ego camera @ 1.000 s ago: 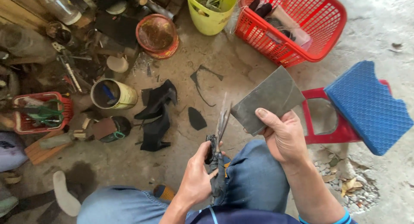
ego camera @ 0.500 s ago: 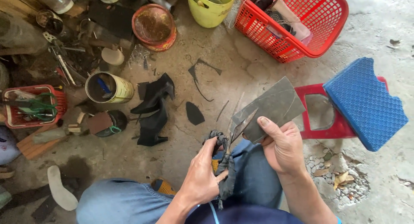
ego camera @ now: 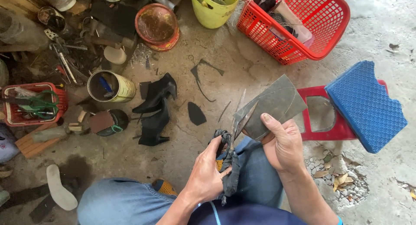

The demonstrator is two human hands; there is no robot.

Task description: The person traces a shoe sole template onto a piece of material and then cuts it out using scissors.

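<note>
— Grey sheet material [ego camera: 277,104], flat and roughly four-sided, being held up over the right knee. Pinched along its lower edge by the right hand [ego camera: 284,148], thumb lying across the near face, other fingers curled behind.

— Confirming. Scissors [ego camera: 239,121] biting into the sheet's left edge, blades parted in a narrow V, tips pointing away from the body.

— Handles wrapped in black cloth, being gripped by the left hand [ego camera: 208,173], fingers closed round the wrapping, a loose tail of it hanging down over the jeans [ego camera: 130,203].

— Noting surroundings on the concrete floor [ego camera: 260,64]: black high-heeled shoes [ego camera: 157,108] lying left of the scissors, a dark sole-shaped offcut [ego camera: 196,114] just beside them, a yellow tin [ego camera: 110,86] farther left.

— Also a red basket [ego camera: 299,21] sitting above, well apart; red stool [ego camera: 320,116] with a blue pad [ego camera: 366,106] standing right of the sheet.
</note>
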